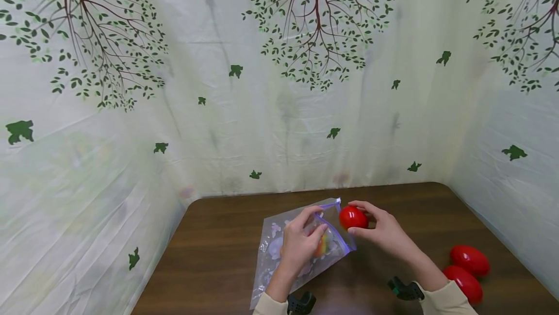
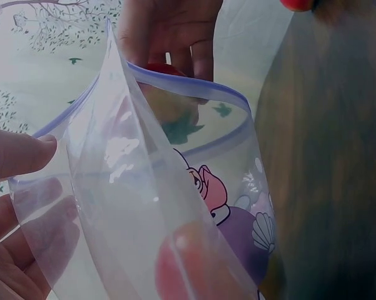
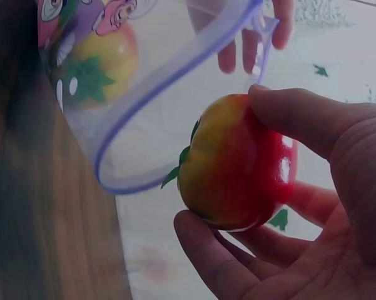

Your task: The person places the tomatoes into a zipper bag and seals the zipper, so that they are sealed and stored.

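My left hand [image 1: 300,243] pinches one side of a clear zip bag [image 1: 272,230] printed with cartoon figures, thumb inside the left wrist view's near wall and fingers behind it. The bag's purple-edged mouth [image 2: 228,90] gapes to the right. A toy-like tomato [image 3: 241,162], red and yellow with green leaves, is held by my right hand [image 1: 388,232] between thumb and fingers. It sits right at the bag's mouth, leaves facing the opening. Through the clear plastic shows another tomato [image 3: 110,62] inside the bag.
Two glossy red rounded pieces [image 1: 469,260] lie close together on the brown table [image 1: 214,252], right of my right forearm. A pale curtain [image 1: 288,150] with printed trees and leaves hangs behind the table and along both sides.
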Action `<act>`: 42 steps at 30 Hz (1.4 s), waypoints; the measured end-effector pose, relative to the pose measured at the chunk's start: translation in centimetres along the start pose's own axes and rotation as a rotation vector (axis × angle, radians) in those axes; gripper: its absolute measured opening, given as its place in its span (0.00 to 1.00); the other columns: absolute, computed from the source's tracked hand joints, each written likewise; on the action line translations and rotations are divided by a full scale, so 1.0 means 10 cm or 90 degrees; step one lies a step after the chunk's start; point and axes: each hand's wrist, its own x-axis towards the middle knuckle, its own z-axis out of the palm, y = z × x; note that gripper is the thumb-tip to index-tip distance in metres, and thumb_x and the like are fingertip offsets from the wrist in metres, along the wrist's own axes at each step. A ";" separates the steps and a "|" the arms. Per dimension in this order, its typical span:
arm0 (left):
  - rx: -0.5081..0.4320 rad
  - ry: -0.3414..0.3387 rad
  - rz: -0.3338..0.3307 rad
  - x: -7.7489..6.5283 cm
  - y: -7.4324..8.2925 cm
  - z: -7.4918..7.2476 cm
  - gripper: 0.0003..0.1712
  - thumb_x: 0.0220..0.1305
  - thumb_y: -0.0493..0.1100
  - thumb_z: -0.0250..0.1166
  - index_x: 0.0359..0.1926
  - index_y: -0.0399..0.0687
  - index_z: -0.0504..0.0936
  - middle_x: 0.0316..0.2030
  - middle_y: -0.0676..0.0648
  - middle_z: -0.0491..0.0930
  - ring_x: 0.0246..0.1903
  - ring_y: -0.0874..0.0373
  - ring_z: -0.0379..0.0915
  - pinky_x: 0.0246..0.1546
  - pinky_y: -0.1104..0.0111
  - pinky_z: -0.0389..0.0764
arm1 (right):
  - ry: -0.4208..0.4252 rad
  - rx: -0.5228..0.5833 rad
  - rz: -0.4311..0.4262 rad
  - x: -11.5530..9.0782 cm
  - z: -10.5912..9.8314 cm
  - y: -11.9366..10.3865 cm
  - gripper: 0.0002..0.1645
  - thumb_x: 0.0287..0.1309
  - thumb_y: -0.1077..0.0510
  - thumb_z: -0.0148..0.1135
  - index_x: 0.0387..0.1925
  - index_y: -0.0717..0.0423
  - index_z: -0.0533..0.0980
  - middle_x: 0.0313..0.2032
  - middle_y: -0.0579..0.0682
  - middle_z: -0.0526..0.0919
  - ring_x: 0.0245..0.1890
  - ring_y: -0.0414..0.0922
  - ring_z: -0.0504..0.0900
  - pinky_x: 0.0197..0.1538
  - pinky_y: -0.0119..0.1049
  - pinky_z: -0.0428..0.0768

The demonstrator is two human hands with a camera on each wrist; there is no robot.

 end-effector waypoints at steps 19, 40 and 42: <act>0.039 -0.031 0.024 0.00 0.02 -0.03 0.21 0.63 0.39 0.72 0.57 0.51 0.81 0.55 0.52 0.83 0.58 0.57 0.77 0.53 0.59 0.79 | -0.020 0.070 0.058 -0.01 0.22 -0.11 0.38 0.51 0.47 0.78 0.64 0.44 0.74 0.55 0.54 0.81 0.46 0.52 0.82 0.41 0.42 0.86; 0.074 -0.023 0.020 0.00 0.05 -0.02 0.21 0.62 0.40 0.73 0.55 0.55 0.82 0.53 0.54 0.84 0.54 0.58 0.80 0.52 0.61 0.79 | -0.226 0.297 0.057 -0.01 0.29 -0.01 0.32 0.76 0.48 0.52 0.72 0.60 0.64 0.62 0.63 0.75 0.56 0.58 0.80 0.54 0.50 0.81; 0.082 -0.017 0.026 0.00 0.04 -0.02 0.21 0.61 0.40 0.73 0.55 0.55 0.82 0.52 0.54 0.84 0.53 0.57 0.81 0.51 0.60 0.80 | -0.251 0.336 0.058 0.00 0.31 0.00 0.31 0.78 0.47 0.46 0.73 0.61 0.63 0.62 0.63 0.76 0.57 0.57 0.80 0.56 0.49 0.80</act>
